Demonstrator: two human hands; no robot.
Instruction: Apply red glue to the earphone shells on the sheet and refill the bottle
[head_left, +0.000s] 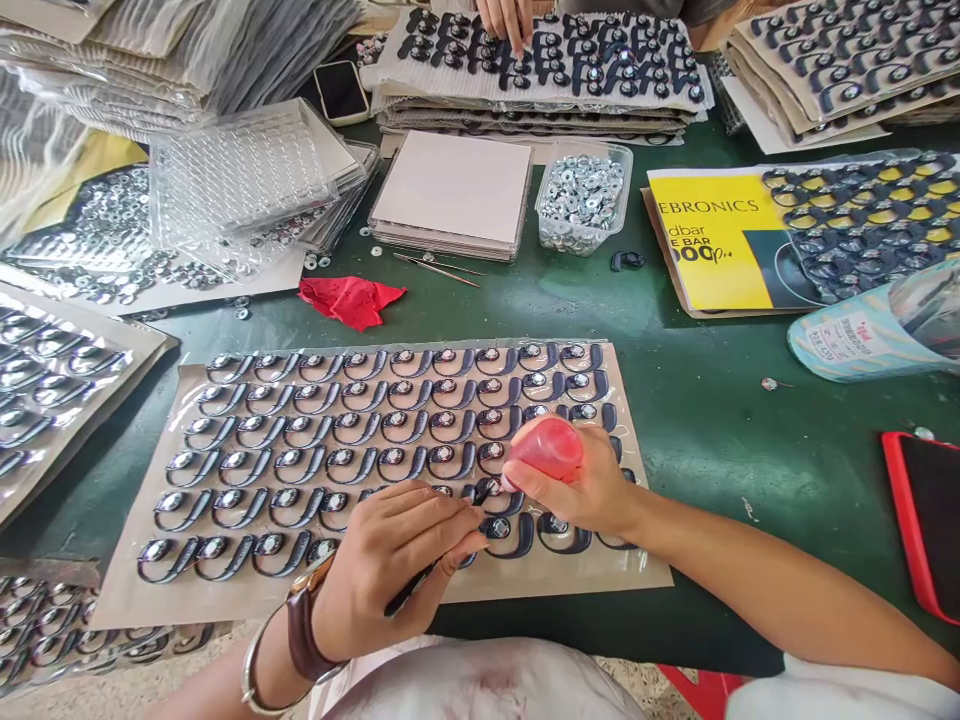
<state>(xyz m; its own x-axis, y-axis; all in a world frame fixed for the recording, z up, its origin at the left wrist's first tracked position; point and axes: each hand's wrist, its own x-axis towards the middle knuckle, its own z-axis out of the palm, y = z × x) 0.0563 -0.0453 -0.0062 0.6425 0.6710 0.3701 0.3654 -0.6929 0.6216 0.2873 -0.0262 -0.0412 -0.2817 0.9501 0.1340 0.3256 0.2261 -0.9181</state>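
A sheet (180, 595) on a brown backing lies in front of me, covered with rows of dark curved pieces, each with a shiny round end. My right hand (592, 480) is wrapped round a small red squeeze bottle (551, 448), its nozzle pointing down at one of the pieces (491, 488) on the right part of the sheet. Close by, my left hand (409, 540) grips a slim black tool (411, 588), probably tweezers; its dark tip is beside the nozzle. Part of the tool is hidden by my fingers, and my hands cover some pieces.
Further back stand a plastic tub (585, 195) of small metal discs, a stack of white cards (454, 190) and a red cloth (352, 302). A blue striped cup (862, 335) and a red-edged phone (926, 520) lie right. Another person's hand (508, 20) works over piled sheets.
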